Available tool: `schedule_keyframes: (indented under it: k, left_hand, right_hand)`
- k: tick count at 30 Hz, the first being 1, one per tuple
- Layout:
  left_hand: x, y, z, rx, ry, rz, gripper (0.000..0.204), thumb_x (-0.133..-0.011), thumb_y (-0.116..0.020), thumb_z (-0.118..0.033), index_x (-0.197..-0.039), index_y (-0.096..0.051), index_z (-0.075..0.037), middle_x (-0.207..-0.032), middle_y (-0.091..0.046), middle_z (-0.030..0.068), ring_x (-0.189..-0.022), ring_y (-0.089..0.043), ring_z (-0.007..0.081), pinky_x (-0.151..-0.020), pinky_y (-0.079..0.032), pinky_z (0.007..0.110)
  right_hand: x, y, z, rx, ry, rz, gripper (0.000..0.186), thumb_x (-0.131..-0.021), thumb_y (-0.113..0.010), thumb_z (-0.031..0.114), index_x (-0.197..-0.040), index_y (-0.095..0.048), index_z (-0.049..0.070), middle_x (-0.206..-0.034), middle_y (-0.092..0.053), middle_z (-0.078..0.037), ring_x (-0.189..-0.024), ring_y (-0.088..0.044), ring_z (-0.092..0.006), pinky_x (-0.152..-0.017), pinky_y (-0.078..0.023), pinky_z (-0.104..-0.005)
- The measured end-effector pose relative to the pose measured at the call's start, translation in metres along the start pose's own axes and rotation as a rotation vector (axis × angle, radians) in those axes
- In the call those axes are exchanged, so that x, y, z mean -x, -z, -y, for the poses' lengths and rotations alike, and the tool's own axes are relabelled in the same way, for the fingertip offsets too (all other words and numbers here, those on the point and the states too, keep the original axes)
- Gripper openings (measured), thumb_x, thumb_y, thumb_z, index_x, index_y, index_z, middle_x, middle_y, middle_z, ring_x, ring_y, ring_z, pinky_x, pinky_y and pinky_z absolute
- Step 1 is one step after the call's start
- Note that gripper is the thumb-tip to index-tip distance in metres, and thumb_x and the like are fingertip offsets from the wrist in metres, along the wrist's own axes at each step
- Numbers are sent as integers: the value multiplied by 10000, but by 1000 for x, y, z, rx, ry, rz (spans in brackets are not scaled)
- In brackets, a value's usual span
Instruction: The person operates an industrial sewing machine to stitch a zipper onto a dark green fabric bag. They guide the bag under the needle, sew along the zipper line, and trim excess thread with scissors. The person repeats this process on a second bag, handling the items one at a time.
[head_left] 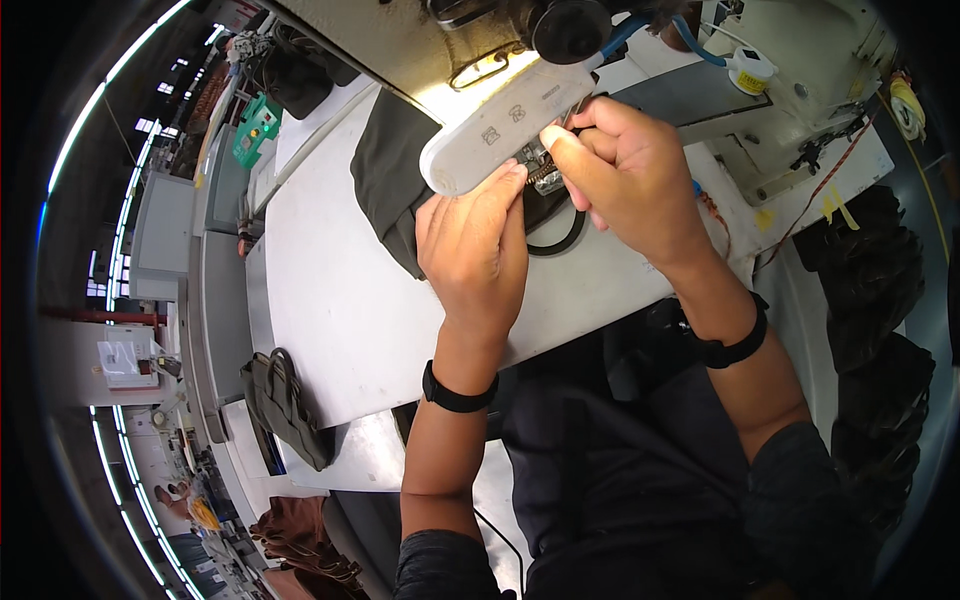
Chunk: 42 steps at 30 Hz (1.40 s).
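Observation:
A dark fabric piece (392, 168) lies on the white sewing table (340, 290), running under the sewing machine's pale arm (500, 125). My left hand (475, 245) rests flat on the fabric just below the needle area, fingers pressing it down. My right hand (625, 175) pinches the dark material and a small patterned part (538, 168) right at the presser foot. A dark strap loop (560, 243) curves out between the two hands. The needle itself is hidden behind my fingers.
The sewing machine body (800, 70) fills the upper right, with a thread spool (750, 72) on it. Dark bags (285, 405) lie on a lower shelf to the left. Black fabric piles (885, 300) sit at the right. A green control box (257, 125) stands far left.

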<state>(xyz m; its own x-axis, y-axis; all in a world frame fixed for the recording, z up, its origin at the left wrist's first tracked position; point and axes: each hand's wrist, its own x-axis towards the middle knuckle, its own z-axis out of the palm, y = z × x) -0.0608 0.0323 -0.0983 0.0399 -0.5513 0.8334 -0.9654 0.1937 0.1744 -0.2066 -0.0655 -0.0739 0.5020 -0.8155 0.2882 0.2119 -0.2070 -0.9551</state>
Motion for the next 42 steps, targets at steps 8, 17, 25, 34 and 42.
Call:
schedule_keyframes:
  k: [8,17,25,34,42]
  left_hand:
    - [-3,-1,-1,-34,-17,-11,188,-852,-769,45,-1010,-764,-56,-1018,-791,65,-921,-736,214,-859,-505,323]
    - [-3,-6,5,-23,-45,-41,186,-838,-761,26,-1003,-745,-57,-993,-776,45,-856,-704,222,-826,-494,333]
    - [-2,-8,6,-32,-34,-68,166,-842,-757,16,-986,-745,-65,-953,-768,31,-833,-699,208,-807,-492,329]
    - [-4,-4,1,-9,54,-41,134,-867,-762,18,-972,-763,-65,-1011,-795,51,-923,-743,210,-827,-504,315]
    - [-4,-5,6,-15,-12,-52,152,-855,-761,11,-984,-761,-68,-990,-782,36,-871,-717,208,-805,-502,323]
  right_hand:
    - [0,0,-1,-31,-27,10,144,-972,-616,113,-1041,-676,2,-575,-606,3,-466,-503,-39,-431,-393,-235]
    - [0,-2,0,-3,-37,-16,154,-960,-606,96,-1053,-677,-5,-571,-602,3,-462,-498,-39,-429,-411,-241]
    - [-1,-7,-3,9,-25,-31,133,-975,-617,105,-1004,-666,-16,-562,-613,-2,-430,-497,-48,-428,-415,-242]
    - [-2,-7,-1,33,-7,-27,157,-994,-631,119,-943,-646,-29,-562,-628,-13,-414,-496,-57,-423,-407,-247]
    - [-2,-8,-2,20,-11,-36,164,-995,-633,123,-939,-635,-31,-567,-630,-20,-420,-493,-55,-423,-409,-253]
